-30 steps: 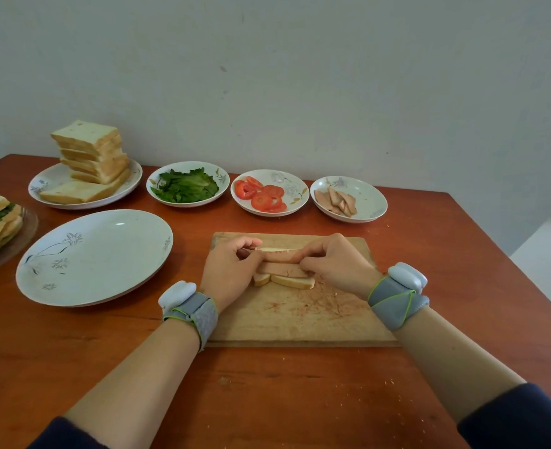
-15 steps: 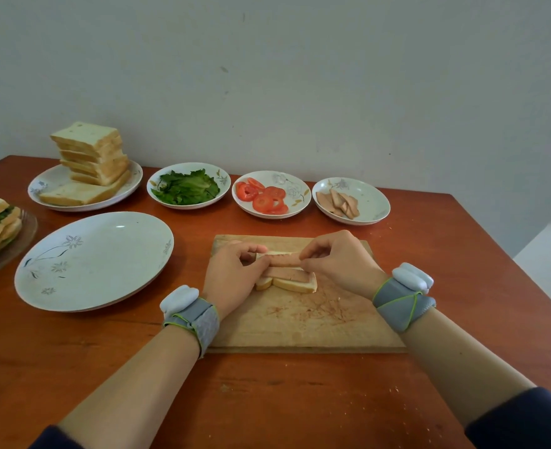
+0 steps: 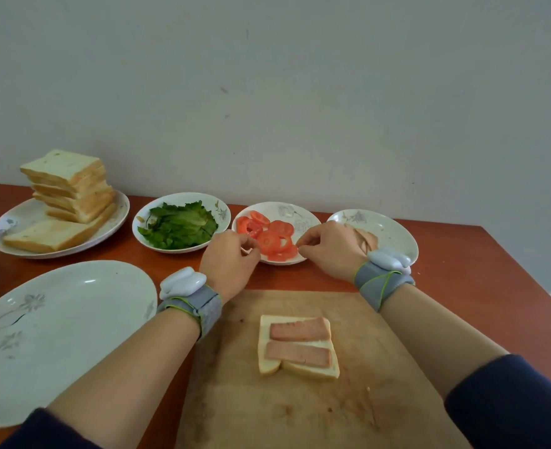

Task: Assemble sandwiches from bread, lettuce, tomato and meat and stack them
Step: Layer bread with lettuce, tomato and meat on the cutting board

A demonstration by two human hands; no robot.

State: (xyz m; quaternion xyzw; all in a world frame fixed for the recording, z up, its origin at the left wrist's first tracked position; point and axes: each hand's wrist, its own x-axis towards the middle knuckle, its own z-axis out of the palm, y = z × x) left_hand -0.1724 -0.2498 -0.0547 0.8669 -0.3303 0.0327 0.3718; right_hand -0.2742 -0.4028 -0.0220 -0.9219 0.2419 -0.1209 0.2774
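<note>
Head view: tomato slices (image 3: 269, 236) between curled fingers (image 3: 307, 247) (perhaps touching).

A: The large plate (image 3: 73, 319)?
B: White, with grey flower sprigs.
A: And the food?
B: Dark green lettuce (image 3: 178, 226), red tomato slices (image 3: 272, 238), pink meat strips (image 3: 300, 330) on cream bread (image 3: 269, 367), crust tan.
A: The surface (image 3: 494, 286)?
B: Reddish-brown; the cutting board (image 3: 300, 416) pale tan. Wristbands (image 3: 381, 283) grey, edged lime; sleeves (image 3: 510, 400) dark navy.

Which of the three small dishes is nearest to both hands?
The middle dish, with tomato slices; the left hand and right hand are at its near rim.
</note>
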